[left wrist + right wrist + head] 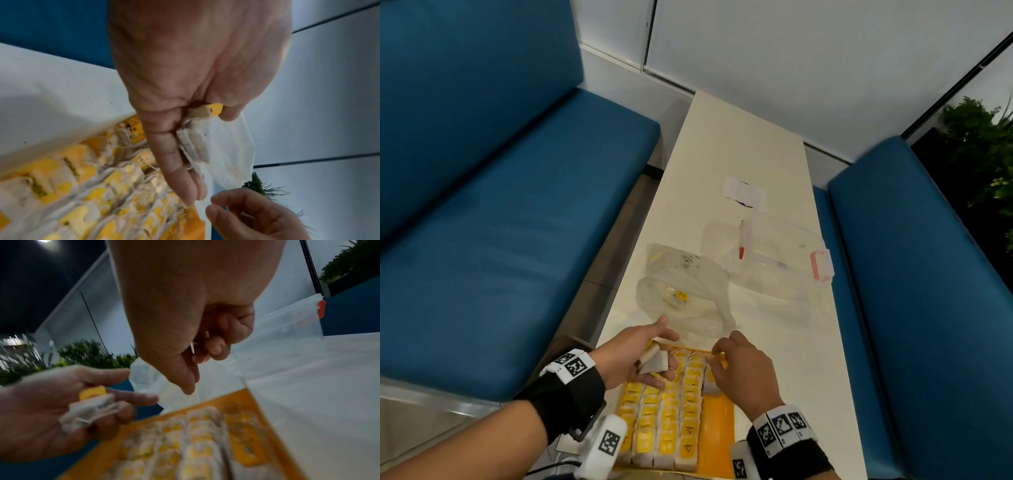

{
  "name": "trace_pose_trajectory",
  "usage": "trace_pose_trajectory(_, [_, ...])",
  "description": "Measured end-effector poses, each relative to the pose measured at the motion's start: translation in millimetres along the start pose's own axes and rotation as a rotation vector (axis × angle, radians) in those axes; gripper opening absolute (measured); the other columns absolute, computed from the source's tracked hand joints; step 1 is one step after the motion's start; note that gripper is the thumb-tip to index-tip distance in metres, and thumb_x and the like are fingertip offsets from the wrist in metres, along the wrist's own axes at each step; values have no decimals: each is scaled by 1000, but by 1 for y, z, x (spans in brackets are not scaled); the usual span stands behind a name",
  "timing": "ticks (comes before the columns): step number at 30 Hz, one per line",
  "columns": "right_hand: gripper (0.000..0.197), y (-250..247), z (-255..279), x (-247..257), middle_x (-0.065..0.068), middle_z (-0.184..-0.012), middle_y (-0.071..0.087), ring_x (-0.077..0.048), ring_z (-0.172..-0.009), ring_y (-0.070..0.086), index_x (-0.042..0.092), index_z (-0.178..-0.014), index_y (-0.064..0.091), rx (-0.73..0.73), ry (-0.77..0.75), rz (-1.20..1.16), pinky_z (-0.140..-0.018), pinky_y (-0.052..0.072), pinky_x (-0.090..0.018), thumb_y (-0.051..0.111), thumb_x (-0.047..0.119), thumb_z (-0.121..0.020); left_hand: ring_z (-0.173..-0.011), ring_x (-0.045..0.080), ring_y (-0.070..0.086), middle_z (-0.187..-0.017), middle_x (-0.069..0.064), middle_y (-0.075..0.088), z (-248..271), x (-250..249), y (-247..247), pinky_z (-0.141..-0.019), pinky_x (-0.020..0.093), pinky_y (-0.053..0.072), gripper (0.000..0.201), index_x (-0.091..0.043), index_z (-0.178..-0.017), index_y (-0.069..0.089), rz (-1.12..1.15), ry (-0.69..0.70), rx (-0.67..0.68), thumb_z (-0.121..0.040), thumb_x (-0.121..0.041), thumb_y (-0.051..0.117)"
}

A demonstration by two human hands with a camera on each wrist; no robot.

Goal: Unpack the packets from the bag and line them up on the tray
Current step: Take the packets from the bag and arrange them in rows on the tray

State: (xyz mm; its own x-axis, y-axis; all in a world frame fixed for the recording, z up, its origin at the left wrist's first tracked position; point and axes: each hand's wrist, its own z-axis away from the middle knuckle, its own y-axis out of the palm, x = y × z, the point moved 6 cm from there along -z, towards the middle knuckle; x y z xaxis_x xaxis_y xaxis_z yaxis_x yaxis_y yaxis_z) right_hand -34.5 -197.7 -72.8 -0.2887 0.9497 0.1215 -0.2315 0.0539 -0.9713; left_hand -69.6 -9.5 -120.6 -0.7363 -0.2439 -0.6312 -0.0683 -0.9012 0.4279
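Left hand (635, 356) cups 2 or so tea bags (653, 363) palm-up, just left of the right hand (743, 371), whose fingers are curled over the orange tray's (717, 431) unfilled right column, nearer it.

Illumination was dim and cool throughout, with a bluish cast. In the head view the desk (739, 154) was the brightest surface; a soft shadow lay beside the clear container (780, 260), beyond the right grip. Straight wall lines bowed toward the frame edges. In the left wrist view the tea bags (98, 186) below the left hand (195, 68) were smeared by motion blur. The right wrist view was darkest: one lamp (44, 240) glared at the top left corner, and the tray (242, 451) below the right hand (191, 308) lay out of focus.
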Motion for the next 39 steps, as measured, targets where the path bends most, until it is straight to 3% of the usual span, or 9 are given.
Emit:
trace_pose_trajectory(6, [17, -25, 4, 44, 15, -85, 50, -7, -81, 58, 31, -104, 68, -65, -89, -319, -71, 47, -26, 64, 37, -88, -96, 38, 73, -103, 25, 73, 3, -5, 9, -77, 45, 61, 67, -9, -129, 60, 88, -26, 32, -102, -64, 35])
trace_pose_trajectory(11, [24, -9, -3, 45, 13, -88, 56, -2, -79, 55, 32, -107, 67, 57, 7, -514, -71, 45, -20, 70, 34, -83, -94, 34, 74, -108, 21, 73, 3, -2, 14, -76, 43, 63, 64, -6, -128, 62, 143, -50, 70, -102, -60, 40])
trace_pose_trajectory(15, [25, 0, -4, 48, 8, -100, 54, 6, -80, 53, 28, -109, 70, 158, 27, -563, -69, 39, -7, 70, 26, -84, -95, 27, 71, -117, 17, 70, 1, 1, 15, -87, 47, 60, 41, -4, -128, 65, 204, -33, 127, -101, -33, 56])
trace_pose_trajectory(19, [11, 3, -4, 47, 6, -101, 58, 1, -77, 54, 30, -92, 71, 137, 66, -624, -71, 41, -11, 73, 23, -83, -98, 33, 70, -126, 25, 68, -2, 1, 11, -95, 50, 56, 42, -2, -132, 62, 197, 4, 110, -90, -3, 60])
trace_pose_trajectory(23, [8, -5, -6, 41, 5, -86, 70, 1, -67, 62, 20, -79, 72, 106, 117, -779, -61, 44, -10, 73, 13, -83, -103, 40, 72, -124, 28, 68, 0, 0, 8, -83, 44, 62, 39, -2, -133, 60, 164, 13, 107, -95, 2, 52])
trace_pose_trajectory(26, [5, -6, -7, 36, 3, -80, 72, 2, -68, 62, 17, -79, 74, 75, 130, -793, -64, 45, -14, 73, 13, -82, -112, 43, 69, -124, 28, 68, 2, 1, 9, -83, 42, 62, 36, -2, -132, 59, 177, 5, 123, -97, -1, 53])
trace_pose_trajectory(29, [12, -5, -5, 37, 4, -83, 71, 0, -68, 63, 24, -85, 73, 79, 134, -813, -65, 47, -15, 73, 13, -80, -110, 42, 71, -124, 28, 68, 2, 2, 9, -82, 41, 63, 37, -4, -129, 63, 182, 10, 115, -96, 4, 49])
trace_pose_trajectory(32, [36, -8, -2, 48, 7, -98, 64, -2, -72, 60, 37, -99, 70, 93, -27, -792, -72, 49, -13, 74, 9, -77, -104, 38, 71, -127, 28, 67, -2, 2, 6, -91, 48, 60, 43, -3, -126, 67, 187, 17, 87, -92, 8, 45])
trace_pose_trajectory(39, [38, -3, -1, 59, 13, -115, 57, -1, -97, 59, 25, -121, 71, 117, -250, -557, -88, 50, -18, 68, 14, -84, -102, 41, 68, -122, 34, 65, -4, 2, 4, -93, 53, 55, 59, 4, -134, 59, 316, -36, 118, -78, 7, 40])
